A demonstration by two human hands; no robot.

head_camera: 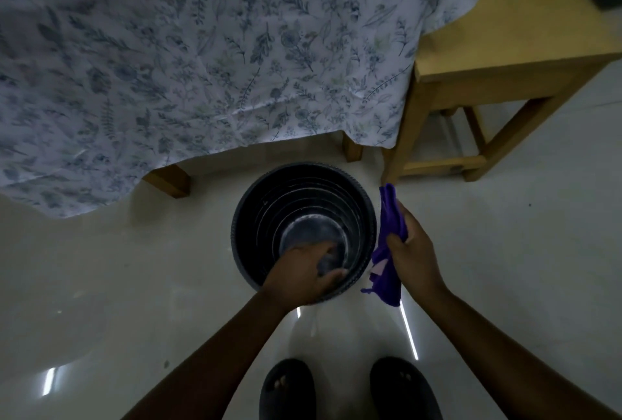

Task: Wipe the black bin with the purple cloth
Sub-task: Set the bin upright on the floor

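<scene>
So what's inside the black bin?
Nothing loose shows inside the black bin, just ribbed walls and a shiny bottom. The left hand grips the near rim, fingers inside, hiding that part. The purple cloth is outside, in the right hand.

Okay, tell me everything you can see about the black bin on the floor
The black bin is round with an open top, looks like plastic, and has ridged rings stepping down its inner wall to a paler, shiny bottom. It stands upright on the pale glossy floor, just in front of a bed draped in a floral sheet. The left hand grips its near rim, fingers inside. The purple cloth, held by the right hand, hangs against its right outer side.
</scene>
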